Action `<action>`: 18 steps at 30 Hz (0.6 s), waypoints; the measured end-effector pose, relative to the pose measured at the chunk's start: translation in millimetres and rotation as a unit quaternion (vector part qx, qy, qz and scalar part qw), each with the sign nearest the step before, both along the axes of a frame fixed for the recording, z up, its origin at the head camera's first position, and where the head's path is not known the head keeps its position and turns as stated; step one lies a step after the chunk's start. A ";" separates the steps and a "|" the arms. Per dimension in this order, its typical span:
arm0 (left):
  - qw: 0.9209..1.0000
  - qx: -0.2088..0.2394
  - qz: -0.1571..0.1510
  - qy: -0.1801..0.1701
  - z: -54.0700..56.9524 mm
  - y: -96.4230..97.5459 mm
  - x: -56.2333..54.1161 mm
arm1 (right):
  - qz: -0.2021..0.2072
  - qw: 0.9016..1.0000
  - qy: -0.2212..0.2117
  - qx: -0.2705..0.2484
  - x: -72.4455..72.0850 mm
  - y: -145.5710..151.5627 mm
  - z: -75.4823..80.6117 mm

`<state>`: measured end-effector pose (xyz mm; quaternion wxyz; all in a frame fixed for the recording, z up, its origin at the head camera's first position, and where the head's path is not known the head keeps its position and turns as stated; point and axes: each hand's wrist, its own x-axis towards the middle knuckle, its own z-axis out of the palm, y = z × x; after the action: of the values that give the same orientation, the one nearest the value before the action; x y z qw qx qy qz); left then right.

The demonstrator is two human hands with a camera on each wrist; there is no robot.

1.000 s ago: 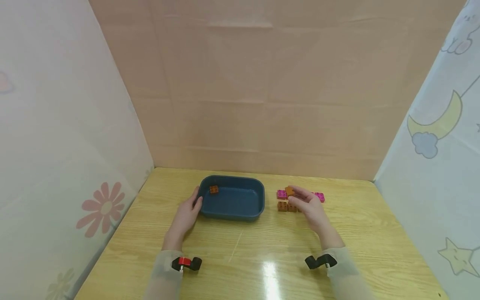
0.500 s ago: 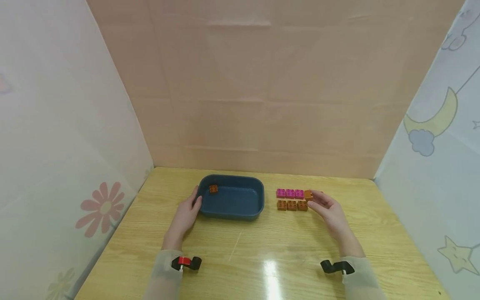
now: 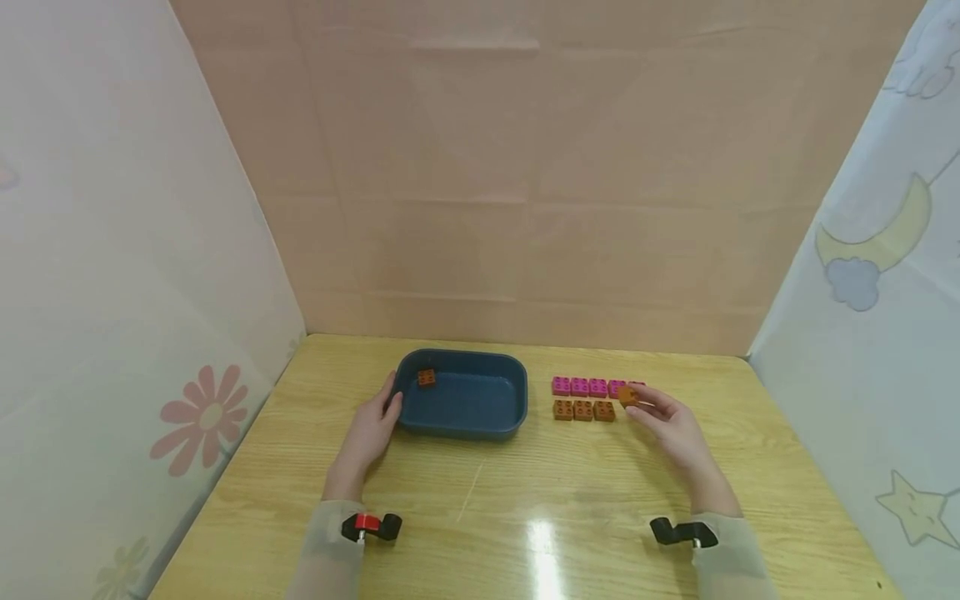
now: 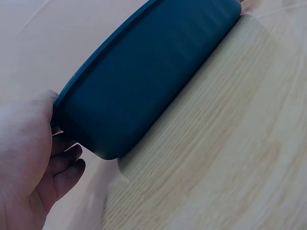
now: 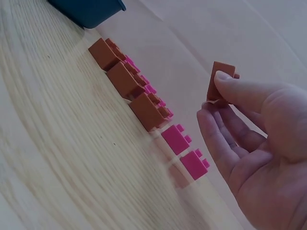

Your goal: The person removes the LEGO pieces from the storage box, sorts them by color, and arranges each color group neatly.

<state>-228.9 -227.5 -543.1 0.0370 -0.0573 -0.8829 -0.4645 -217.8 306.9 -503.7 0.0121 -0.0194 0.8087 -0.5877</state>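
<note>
In the head view a dark blue plastic tray [image 3: 461, 432] stands on the table with one brown toy building brick [image 3: 426, 378] at its far left. My left hand [image 3: 372, 429] grips the tray's left end at the rim; the left wrist view shows its fingers [image 4: 69, 175] against the outer wall. My right hand [image 3: 675, 433] pinches another brown brick [image 5: 221, 80] between thumb and fingertips, raised above the table. Left of this hand lie a front row of 3 brown bricks [image 3: 583, 410] and a back row of several pink bricks [image 3: 580, 387]. My right fingers partly cover the right end of the pink row.
The wooden table [image 3: 495, 517] ends at a brown-pink backdrop [image 3: 525, 208]. Patterned white cloths flank it, one on the left [image 3: 97, 250] and one on the right [image 3: 862, 375]. A camera mount [image 3: 371, 527] sits on the left wrist and another mount [image 3: 684, 532] on the right.
My right hand has carried the pinched brown brick rightward past the brown row, uncovering more pink and brown bricks. My left hand and the tray have hardly moved.
</note>
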 end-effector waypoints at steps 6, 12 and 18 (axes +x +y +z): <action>1.000 -0.001 0.001 0.003 0.2 -0.4 0.1 | 0.002 1.000 -0.019 -0.003 1.8 2.9 2.6; 1.000 -0.004 0.001 0.008 -0.4 -0.1 0.1 | -0.012 0.998 -0.048 0.025 2.0 6.7 -0.6; 1.000 0.002 0.000 0.005 1.1 0.4 0.1 | -0.014 0.995 -0.073 0.062 -1.5 10.3 -6.9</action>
<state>-228.7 -227.1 -542.0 0.0416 -0.0598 -0.8816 -0.4664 -219.2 317.1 -510.5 0.0641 0.0353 0.8408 -0.5363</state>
